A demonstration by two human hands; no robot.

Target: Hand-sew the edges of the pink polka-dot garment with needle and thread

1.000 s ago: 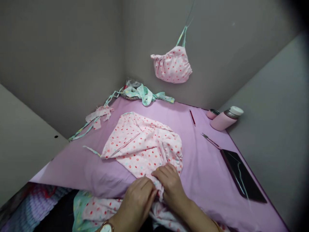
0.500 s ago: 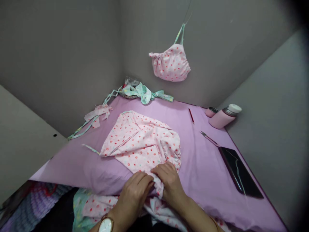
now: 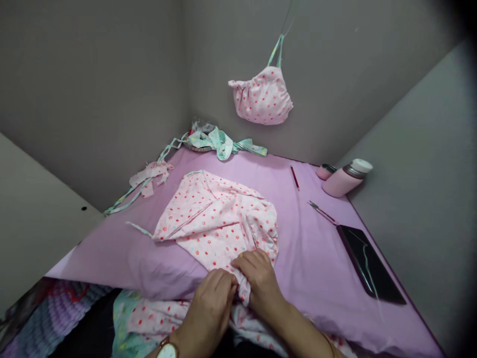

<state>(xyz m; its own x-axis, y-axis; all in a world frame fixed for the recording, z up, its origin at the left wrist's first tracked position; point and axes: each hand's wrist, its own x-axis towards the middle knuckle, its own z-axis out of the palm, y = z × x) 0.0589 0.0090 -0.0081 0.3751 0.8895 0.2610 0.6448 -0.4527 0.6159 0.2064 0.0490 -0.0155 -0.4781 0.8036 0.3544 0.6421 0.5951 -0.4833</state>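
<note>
A pink cloth with red dots (image 3: 219, 219) lies spread over the purple-covered table, and its near end hangs over the front edge. My left hand (image 3: 214, 296) is closed in a pinch on the edge of this cloth. Close beside it, my right hand (image 3: 261, 278) grips a gathered fold of the same cloth, fingers curled over it. Whatever finer thing may be between the fingertips is hidden. More dotted cloth with a green border (image 3: 149, 318) hangs below my wrists, over my lap.
A pencil (image 3: 294, 178), a thread snipper (image 3: 322, 213), a black phone-like slab (image 3: 372, 263) and a pink bottle (image 3: 345, 179) lie to the right. Green fabric strips (image 3: 223, 144) and pink scraps (image 3: 151, 176) are at the back left. A dotted pouch-like piece (image 3: 264, 97) hangs above.
My left hand has turned slightly, its fingers drawing tighter together at the cloth's edge. My right hand stays nearly in place on the fold.
</note>
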